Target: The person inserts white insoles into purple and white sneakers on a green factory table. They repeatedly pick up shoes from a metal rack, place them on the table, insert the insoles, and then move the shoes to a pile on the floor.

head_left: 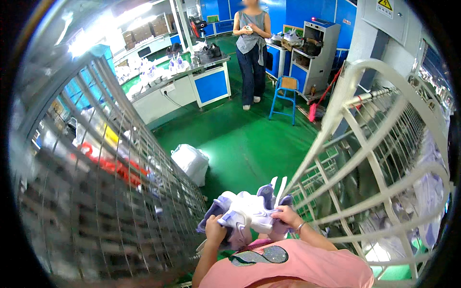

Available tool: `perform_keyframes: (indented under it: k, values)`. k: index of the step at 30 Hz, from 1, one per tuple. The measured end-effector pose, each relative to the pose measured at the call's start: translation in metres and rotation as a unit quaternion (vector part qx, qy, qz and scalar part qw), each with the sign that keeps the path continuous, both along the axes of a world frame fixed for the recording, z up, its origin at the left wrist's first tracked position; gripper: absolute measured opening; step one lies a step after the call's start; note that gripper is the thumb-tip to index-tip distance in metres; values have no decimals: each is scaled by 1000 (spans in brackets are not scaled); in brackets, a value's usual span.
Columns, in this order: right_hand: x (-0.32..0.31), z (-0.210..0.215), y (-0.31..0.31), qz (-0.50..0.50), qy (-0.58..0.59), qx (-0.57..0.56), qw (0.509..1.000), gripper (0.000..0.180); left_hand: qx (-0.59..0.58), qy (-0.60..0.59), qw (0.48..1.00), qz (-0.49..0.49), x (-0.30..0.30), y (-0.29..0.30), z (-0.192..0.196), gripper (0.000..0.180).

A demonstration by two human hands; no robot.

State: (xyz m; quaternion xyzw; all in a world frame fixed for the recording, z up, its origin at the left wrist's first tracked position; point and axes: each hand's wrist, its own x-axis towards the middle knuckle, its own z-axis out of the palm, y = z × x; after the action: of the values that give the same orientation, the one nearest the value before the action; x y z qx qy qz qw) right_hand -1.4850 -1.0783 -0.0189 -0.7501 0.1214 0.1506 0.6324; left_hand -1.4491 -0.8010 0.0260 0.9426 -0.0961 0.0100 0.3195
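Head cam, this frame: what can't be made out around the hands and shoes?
- Shoes: one or a pair, unclear; the white and lilac uppers overlap and both hands cover parts.
- Left hand: fingertips hidden behind the shoe.
- Right hand: fingers curled onto the shoe, grip underneath hidden.
- Left rack: contents smeared by blur near the rim.
- Right cart: pale items behind its bars, too distorted to identify.
- Soles: turned away, not visible.
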Motion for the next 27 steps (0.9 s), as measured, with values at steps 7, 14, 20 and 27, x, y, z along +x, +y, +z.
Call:
perform_keyframes:
  k: [7,14,20,27]
  values:
    - [177,-23,-20,20,-15,-34,999,28,33,32,998,49,143,0,-15,20]
    - [303,-20,-52,-9,-35,-94,995,27,39,11,998,56,283,-12,16,22]
    - [373,-45,-76,-66,-7,-43,997,27,19,37,999,3,403,-27,-4,27]
    - [492,-51,-94,-56,96,-127,986,22,8,28,999,-33,553,-33,-7,22]
